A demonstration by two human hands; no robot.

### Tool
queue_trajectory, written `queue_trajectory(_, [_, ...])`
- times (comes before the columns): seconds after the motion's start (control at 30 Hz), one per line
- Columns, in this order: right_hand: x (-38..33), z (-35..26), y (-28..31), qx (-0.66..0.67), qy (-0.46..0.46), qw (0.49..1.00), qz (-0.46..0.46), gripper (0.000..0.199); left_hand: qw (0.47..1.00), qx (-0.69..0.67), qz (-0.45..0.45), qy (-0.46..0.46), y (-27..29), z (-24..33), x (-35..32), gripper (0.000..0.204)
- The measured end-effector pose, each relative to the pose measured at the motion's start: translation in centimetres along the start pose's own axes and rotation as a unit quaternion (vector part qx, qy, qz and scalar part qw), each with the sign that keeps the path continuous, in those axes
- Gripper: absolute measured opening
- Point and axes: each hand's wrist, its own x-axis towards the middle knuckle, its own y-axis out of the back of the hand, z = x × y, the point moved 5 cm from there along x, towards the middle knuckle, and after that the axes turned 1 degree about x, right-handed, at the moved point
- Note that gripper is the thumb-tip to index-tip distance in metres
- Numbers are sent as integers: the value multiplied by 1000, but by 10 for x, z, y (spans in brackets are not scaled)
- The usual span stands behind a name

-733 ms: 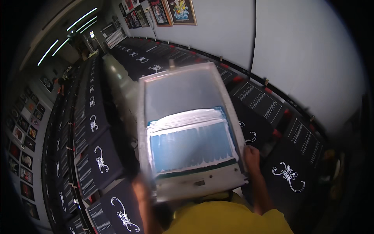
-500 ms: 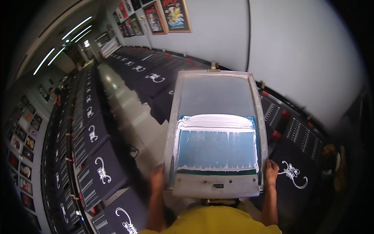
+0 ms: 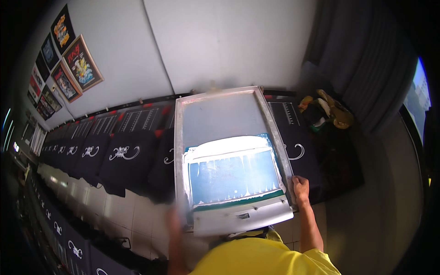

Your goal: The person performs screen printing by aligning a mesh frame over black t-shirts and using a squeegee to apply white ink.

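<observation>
Both my hands carry a screen printing frame [image 3: 272,133] with pale metal rails, held out in front of me by its two sides near the close end. My right hand [image 3: 300,189] is closed round the right rail. Against the left rail is my left hand [image 3: 173,222], badly smeared by motion; its fingers are partly hidden. Thick white ink [image 3: 227,145] lies in a band across the mesh, with thin streaks and a border of it over the blue area [image 3: 236,176]. A metal plate [image 3: 263,214] with bolts covers the near end.
Behind the frame, a long table along the wall bears black fabric pieces [image 3: 121,153] with white printed ornaments. Another such row [image 3: 75,250] runs at the lower left. Crumpled cloths or bags [image 3: 337,112] sit at the table's right end. A dark curtain [image 3: 366,68] hangs beyond.
My view has swung to the right, bringing the curtain and the table's right end into sight. The printing frame has turned along with me, my hands staying at its sides.
</observation>
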Motion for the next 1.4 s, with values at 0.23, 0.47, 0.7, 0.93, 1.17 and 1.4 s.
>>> queue_trajectory(0.23, [-27, 17, -1, -42, -30, 997, 50, 30, 959, 223, -34, -172, -24, -5, 39, 34])
queue_trajectory(0.47, [-27, 24, 5, -113, 27, 988, 102, 36, 963, 217, -63, -145, -44, 2, 61, 35])
queue_trajectory(0.7, [-18, 44, 9, -135, 6, 985, 112, 33, 956, 242, -68, -148, -58, 2, 74, 36])
queue_trajectory(0.93, [-24, 24, 4, -117, 2, 987, 106, 32, 962, 229, -68, -136, -55, 11, 75, 37])
queue_trajectory(1.17, [-17, 42, 7, -122, 11, 987, 105, 31, 967, 227, -90, -67, -58, 6, 86, 38])
queue_trajectory(1.4, [-21, 32, 5, -116, 38, 987, 102, 28, 980, 162, -113, 13, -58, 12, 78, 36])
